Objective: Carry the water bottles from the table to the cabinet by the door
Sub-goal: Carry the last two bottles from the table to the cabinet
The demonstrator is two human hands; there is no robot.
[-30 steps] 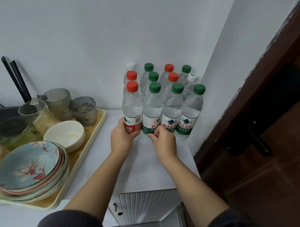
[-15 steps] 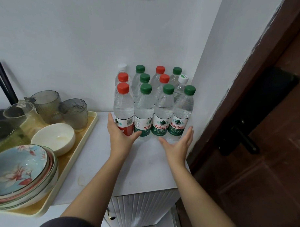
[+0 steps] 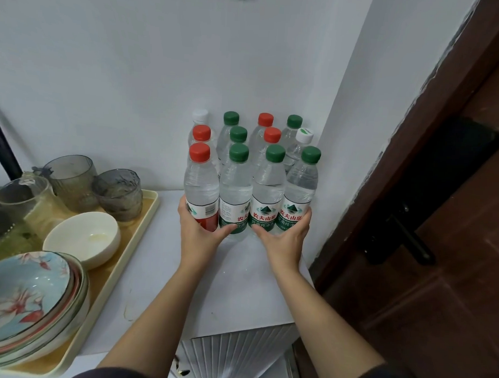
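Btls: twelve water bottles (image 3: 252, 166), upright, 3 rows of 4, on the white cabinet top (image 3: 239, 296), tucked in the wall corner right by the door (image 3: 437, 280).
L hand: your left hand (image 3: 200, 238) has its fingers wrapped round the outer side of the red-cap btl (image 3: 200, 187) at the left end of the front row (image 3: 250, 208). Thumb lies across the front, tip on the next label.
R hand: your right hand (image 3: 283, 241) mirrors it. Fingers curl round the outer side of the right-end btl (image 3: 300, 187), thumb low across the front twd the third btl.
Step (my read): load looks delivered. You're squeezing the front row tight & squaring it to the block.
Grip: press inward evenly from both ends, low on the labels. A high push would prob tip them.
Move: slide, don't lift. Four btls held only at the ends would likely drop the middle two.
Direction: straight back twd the wall till front row meets mid row. Can't tell from here whether a gap is left.
Watch R: right-end btl is just beside the side wall and the door handle (image 3: 405, 239) is near your forearm, so keep the elbow in.
Watch L: tray (image 3: 148, 210) w/ glasses (image 3: 118, 192) & white bowl (image 3: 82, 236) sits near the block, so no wide swing.
Release: open both hands together, then check nothing rocks.
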